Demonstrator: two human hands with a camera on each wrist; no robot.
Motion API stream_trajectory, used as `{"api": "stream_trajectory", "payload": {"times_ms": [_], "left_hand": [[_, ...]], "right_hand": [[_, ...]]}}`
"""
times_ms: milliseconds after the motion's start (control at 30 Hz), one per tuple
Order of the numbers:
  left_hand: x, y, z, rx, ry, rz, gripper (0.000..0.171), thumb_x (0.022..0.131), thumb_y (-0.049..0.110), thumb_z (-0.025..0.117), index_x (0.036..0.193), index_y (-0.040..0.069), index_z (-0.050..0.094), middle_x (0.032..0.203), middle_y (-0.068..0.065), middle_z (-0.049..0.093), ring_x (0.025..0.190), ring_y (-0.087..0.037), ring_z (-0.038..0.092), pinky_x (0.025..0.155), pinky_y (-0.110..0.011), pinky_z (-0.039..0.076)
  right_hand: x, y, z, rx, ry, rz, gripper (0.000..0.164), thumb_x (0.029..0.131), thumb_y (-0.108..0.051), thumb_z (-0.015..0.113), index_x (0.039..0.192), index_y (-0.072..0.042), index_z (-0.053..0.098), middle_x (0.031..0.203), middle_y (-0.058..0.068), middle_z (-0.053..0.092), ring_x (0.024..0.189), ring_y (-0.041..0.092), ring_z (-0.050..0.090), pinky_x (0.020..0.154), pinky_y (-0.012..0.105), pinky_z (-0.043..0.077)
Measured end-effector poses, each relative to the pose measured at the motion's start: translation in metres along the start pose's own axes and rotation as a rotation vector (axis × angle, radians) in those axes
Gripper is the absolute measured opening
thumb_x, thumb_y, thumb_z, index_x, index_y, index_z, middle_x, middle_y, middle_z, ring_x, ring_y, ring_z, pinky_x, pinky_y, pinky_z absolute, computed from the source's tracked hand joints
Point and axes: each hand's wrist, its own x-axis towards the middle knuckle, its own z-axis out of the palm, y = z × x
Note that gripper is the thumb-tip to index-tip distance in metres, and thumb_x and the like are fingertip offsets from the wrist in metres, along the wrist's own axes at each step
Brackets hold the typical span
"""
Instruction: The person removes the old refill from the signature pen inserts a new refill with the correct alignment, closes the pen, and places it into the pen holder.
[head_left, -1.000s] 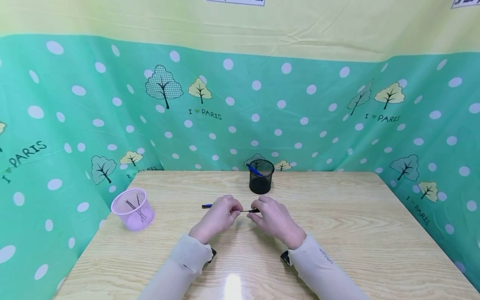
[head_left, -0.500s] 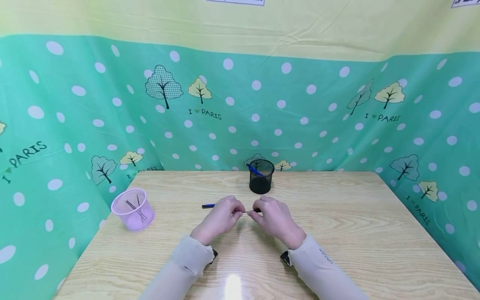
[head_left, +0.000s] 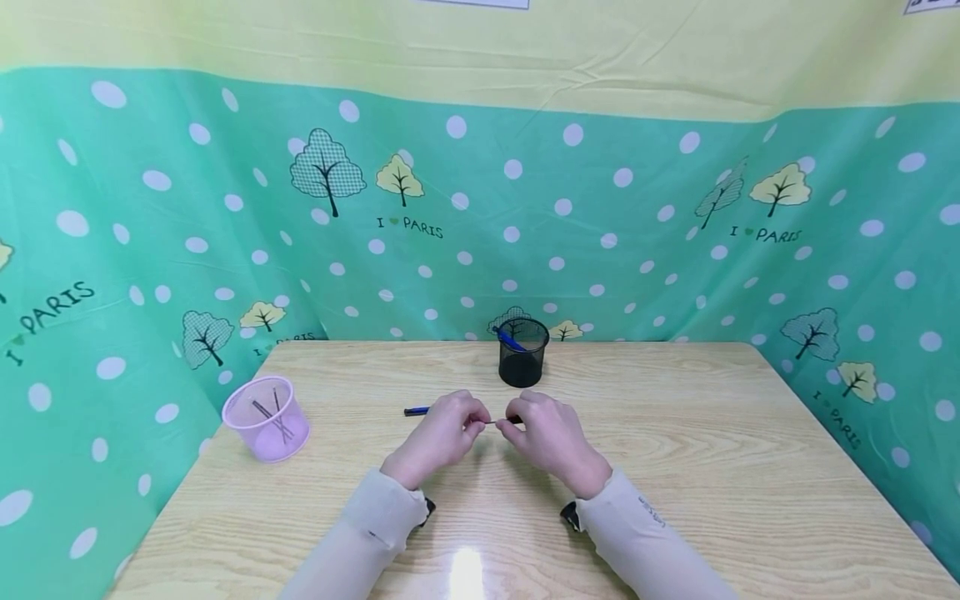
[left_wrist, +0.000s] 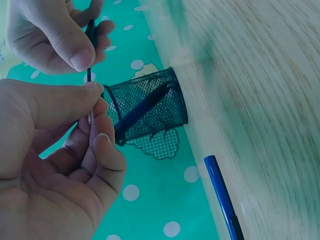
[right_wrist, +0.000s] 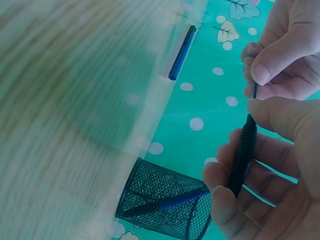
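From over the person's head, I see the left hand (head_left: 442, 435) and right hand (head_left: 553, 437) meeting above the wooden table (head_left: 697, 450), with a thin dark rod (head_left: 491, 422) bridging the narrow gap between them. Just beyond the left hand a blue tube (head_left: 416, 411) lies on the table; farther back stands a black mesh cup (head_left: 521, 372) with a blue pen (head_left: 510, 340) leaning in it, and off to the left a pink basket (head_left: 258, 439) holds some thin dark sticks (head_left: 279, 423). At the left wrist, thumb and fingers pinch the rod near its clear tip. At the right wrist, the other thumb and curled fingers grip a tapering black pen section (right_wrist: 243, 152), in line with the rod.
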Motion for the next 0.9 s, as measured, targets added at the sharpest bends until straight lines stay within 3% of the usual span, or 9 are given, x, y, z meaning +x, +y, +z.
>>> {"api": "stream_trajectory", "payload": {"times_ms": [900], "left_hand": [[-0.0008, -0.0001, -0.0028, 0.0, 0.005, -0.009, 0.009, 0.088, 0.003, 0.065, 0.092, 0.008, 0.072, 0.085, 0.004, 0.059, 0.077, -0.01, 0.053, 0.072, -0.027, 0.048]], "right_hand": [[0.0004, -0.0011, -0.001, -0.003, 0.013, 0.025, 0.012, 0.083, -0.028, 0.072, 0.075, -0.02, 0.069, 0.072, -0.012, 0.054, 0.06, 0.004, 0.053, 0.048, 0.021, 0.04]]}}
